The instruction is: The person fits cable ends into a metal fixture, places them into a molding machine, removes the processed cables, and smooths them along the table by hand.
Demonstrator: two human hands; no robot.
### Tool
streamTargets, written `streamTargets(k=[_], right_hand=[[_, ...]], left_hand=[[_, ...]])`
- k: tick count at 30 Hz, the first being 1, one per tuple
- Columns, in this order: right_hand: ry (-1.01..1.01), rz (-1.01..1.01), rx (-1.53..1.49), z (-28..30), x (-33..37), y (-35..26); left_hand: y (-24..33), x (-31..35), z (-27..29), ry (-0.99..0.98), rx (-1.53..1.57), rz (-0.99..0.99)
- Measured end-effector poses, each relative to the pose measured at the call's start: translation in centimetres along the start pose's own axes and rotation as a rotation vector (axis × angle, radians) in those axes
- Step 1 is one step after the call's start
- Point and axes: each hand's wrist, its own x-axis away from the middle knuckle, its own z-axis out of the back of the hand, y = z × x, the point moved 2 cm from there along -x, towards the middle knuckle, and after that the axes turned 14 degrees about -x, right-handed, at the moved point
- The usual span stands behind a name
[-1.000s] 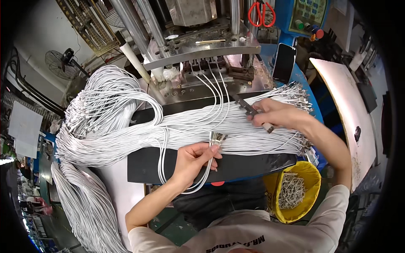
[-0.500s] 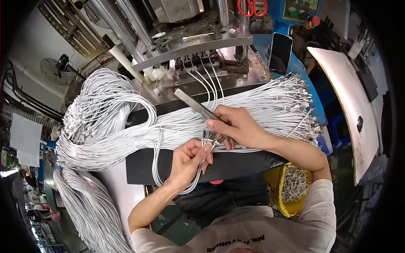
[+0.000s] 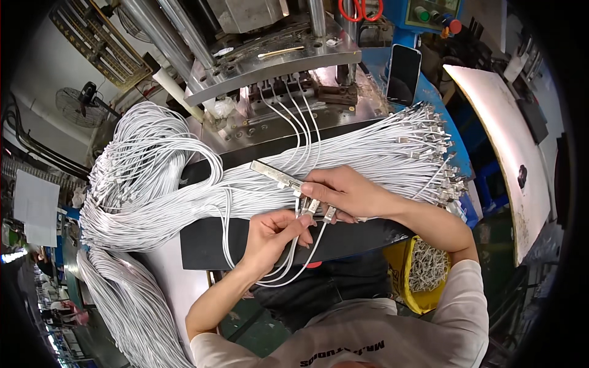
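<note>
My right hand (image 3: pixel 354 194) grips a flat metal bar (image 3: pixel 273 174), its thumb pressed on top and the bar's free end pointing up and left. A metal cable connector (image 3: pixel 331 213) sits at the bar's near side, below the right fingers, its white cable looping down. Just left of it, my left hand (image 3: pixel 267 238) pinches a few white cables (image 3: pixel 286 265) near their connectors (image 3: pixel 311 207), which touch or nearly touch the bar. How the connectors meet the bar is partly hidden by my fingers. Beyond both hands lies a thick bundle of white cables (image 3: pixel 257 189).
Behind the bundle stands a press with a steel plate (image 3: pixel 276 64); several white cables run into its mould. A phone (image 3: pixel 404 75) leans at the back right, under a control box with buttons (image 3: pixel 423 13). A yellow bag of small pieces (image 3: pixel 428 267) hangs low right; coiled cables (image 3: pixel 147 132) lie left.
The bar has turned, so its broad face shows more. One connector now sits at the bar apart from the others, its cable spread to the right. My left hand has shifted slightly left and down.
</note>
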Motion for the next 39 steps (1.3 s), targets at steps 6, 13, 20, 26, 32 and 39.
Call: streamTargets(k=[6,13,20,26,32,39], right_hand=[[-0.05,0.06,0.005,0.3,0.8,-0.7],[-0.058,-0.071,0.191,0.2,1.3,-1.2],[-0.014,-0.079,0.192,0.5,1.4,-1.2],[-0.147,0.066,0.501,2.1,2.0,-1.9],[-0.19,0.073,0.81,6.9,4.6,-5.7],[0.286,0.175,1.439,9.3,-2.5,-5.0]], left_hand=[[0.4,0.4,-0.3,0.081,0.102,0.046],[0.0,0.7,-0.1,0.057,0.05,0.014],[0.4,0.4,-0.4,0.023,0.078,0.013],[0.9,1.1,-0.6,-0.017,-0.067,-0.007],[6.7,2.4,2.7,0.222,-0.222,-0.229],[7.5,-14.9,2.9,-0.058,0.23,0.218]])
